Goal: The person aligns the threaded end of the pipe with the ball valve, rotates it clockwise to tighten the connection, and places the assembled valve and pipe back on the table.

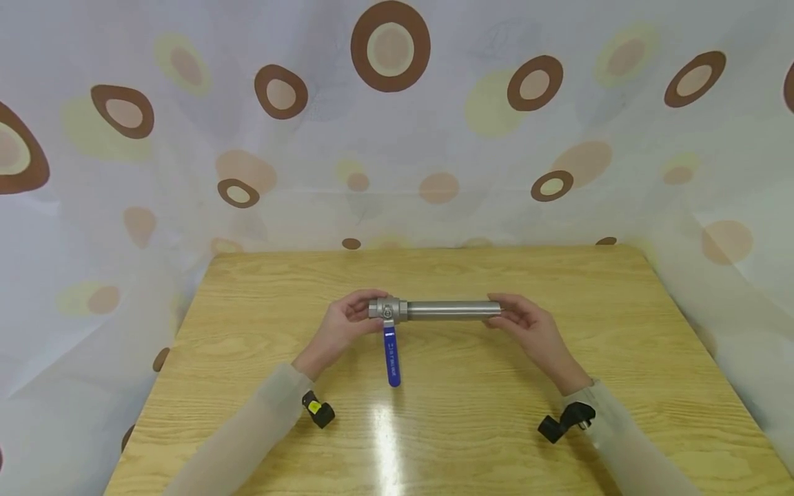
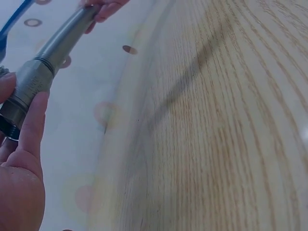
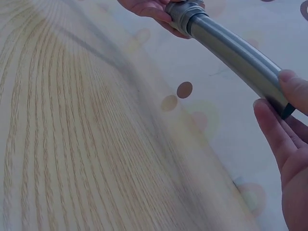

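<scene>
A metal ball valve with a blue lever handle is joined to a straight steel pipe. My left hand grips the valve body at its left end, thumb and fingers on opposite sides. At the pipe's far right end, my right hand pinches the tube between thumb and fingers. Both wrist views show the assembly held up off the table, and the left wrist view shows the valve's open threaded end. The lever points toward the front edge of the table.
The wood-grain table lies beneath the hands. A pale curtain with brown and yellow circles stands behind it and along both sides. Black wrist cameras sit on the left sleeve and the right sleeve.
</scene>
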The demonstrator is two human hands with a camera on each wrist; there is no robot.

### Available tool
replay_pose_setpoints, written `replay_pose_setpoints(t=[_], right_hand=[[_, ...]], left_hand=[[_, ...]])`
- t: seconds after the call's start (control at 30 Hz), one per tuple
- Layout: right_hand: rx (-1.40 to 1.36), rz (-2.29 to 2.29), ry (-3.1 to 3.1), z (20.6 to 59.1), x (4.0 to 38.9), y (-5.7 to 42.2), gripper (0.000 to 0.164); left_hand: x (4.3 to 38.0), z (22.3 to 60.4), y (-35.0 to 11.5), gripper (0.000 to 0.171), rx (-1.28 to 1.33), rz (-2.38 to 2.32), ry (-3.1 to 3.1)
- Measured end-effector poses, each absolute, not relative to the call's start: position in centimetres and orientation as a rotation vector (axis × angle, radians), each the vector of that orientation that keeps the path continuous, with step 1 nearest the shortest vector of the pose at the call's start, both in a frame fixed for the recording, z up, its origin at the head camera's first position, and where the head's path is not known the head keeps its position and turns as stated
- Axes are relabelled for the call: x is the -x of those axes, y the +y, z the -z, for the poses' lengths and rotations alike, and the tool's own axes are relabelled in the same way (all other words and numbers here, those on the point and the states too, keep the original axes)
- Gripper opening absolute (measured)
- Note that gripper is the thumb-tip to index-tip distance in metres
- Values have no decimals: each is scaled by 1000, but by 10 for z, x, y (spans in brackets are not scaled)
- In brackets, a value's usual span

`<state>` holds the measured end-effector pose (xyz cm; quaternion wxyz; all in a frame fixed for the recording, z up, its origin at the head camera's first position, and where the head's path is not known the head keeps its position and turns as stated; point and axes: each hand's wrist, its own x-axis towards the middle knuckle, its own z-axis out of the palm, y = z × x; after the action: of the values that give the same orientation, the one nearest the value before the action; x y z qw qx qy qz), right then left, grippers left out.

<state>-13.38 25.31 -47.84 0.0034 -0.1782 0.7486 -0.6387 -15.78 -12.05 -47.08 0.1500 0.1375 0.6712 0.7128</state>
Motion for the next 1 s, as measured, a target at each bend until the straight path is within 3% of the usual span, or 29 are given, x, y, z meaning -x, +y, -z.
replay_pose_setpoints(t=[1.0], right_hand=[[560,2039,2261,478,133,256,46]], left_hand=[[160,474,-124,50,-405,-2040,1941]])
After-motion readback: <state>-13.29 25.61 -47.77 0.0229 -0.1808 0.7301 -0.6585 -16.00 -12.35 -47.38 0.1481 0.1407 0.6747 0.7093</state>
